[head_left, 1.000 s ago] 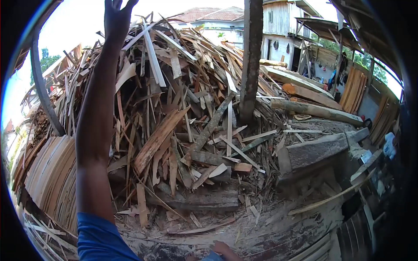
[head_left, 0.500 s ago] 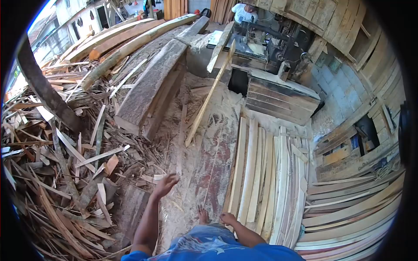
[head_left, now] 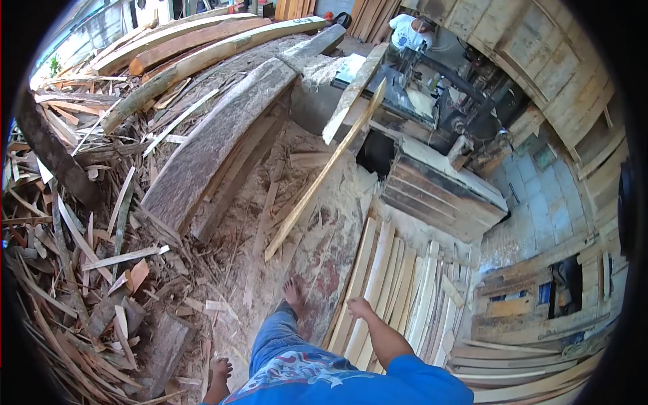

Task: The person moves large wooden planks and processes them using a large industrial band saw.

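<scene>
My left hand [head_left: 221, 367] hangs low beside my hip, its fingers loosely bent and apart, holding nothing. Over the stack of sawn planks [head_left: 379, 273], my right hand [head_left: 360, 308] is closed in a loose fist with nothing showing in it. Ahead of me a long thin wood strip [head_left: 327, 172] slants from the saw machine's table [head_left: 398, 101] down toward the sawdust-covered ground. A wider board [head_left: 354, 93] juts off that table alongside the strip. My bare foot [head_left: 292, 295] is on the ground between the hands.
A heavy squared timber [head_left: 223, 145] lies to the left of the strip. Offcuts [head_left: 101, 263] heap along the left, near a dark post [head_left: 57, 155]. A person in a white shirt [head_left: 408, 32] stands behind the machine. More long boards [head_left: 526, 368] lie at lower right.
I have stepped forward, and the view has turned. My left hand has swung down and back to my side; my right hand has risen forward over the planks.
</scene>
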